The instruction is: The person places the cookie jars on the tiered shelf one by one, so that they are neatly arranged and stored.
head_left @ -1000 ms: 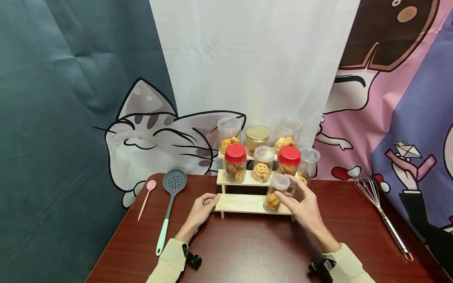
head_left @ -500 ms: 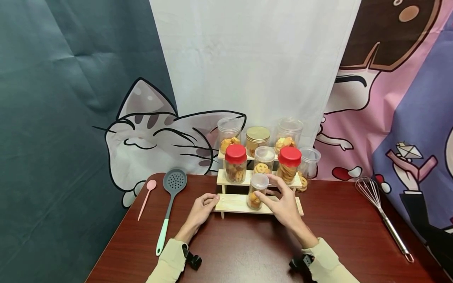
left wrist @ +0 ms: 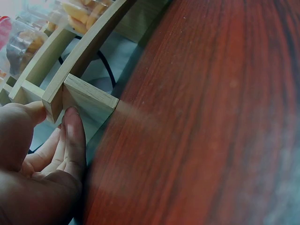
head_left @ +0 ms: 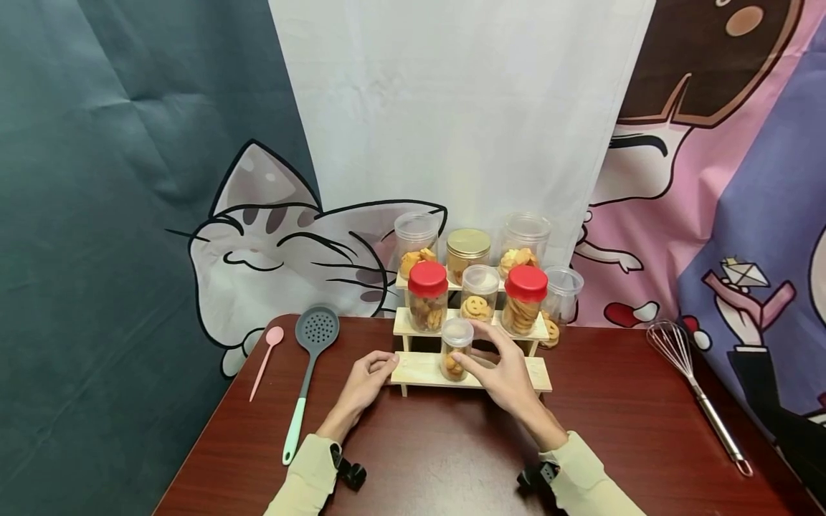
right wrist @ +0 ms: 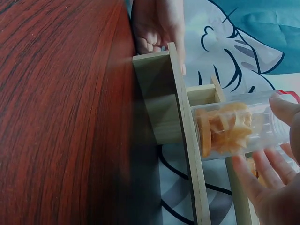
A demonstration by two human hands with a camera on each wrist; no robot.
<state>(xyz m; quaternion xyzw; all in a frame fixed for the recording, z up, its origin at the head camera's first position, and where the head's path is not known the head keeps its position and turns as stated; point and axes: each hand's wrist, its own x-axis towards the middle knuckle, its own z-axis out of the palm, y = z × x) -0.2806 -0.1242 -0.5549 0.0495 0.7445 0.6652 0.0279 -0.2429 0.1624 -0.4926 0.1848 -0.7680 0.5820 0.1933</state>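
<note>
A three-tier wooden display rack [head_left: 419, 367] stands on the table. My left hand [head_left: 364, 383] pinches the left end of its lowest step; in the left wrist view the thumb [left wrist: 35, 112] lies against the board and a finger [left wrist: 72, 126] sits under it. Around a small clear jar of cookies [head_left: 454, 358] curl the thumb and fingers of my right hand [head_left: 506, 369]. That jar is upright on the lowest step, left of the middle. In the right wrist view its base is right at the board, with cookies [right wrist: 227, 126] showing through the wall.
Close behind, the middle step holds two red-lidded jars [head_left: 427, 297] and a clear-lidded jar [head_left: 478, 294]. More jars [head_left: 467, 254] line the top step. A clear container [head_left: 563, 301] stands at the right. A skimmer [head_left: 310, 380] and pink spoon [head_left: 266, 362] lie left, a whisk [head_left: 700, 398] right.
My right hand has slid the small cookie jar leftward along the lowest step, from its right end to left of the middle. My left hand has stayed at the rack's left end.
</note>
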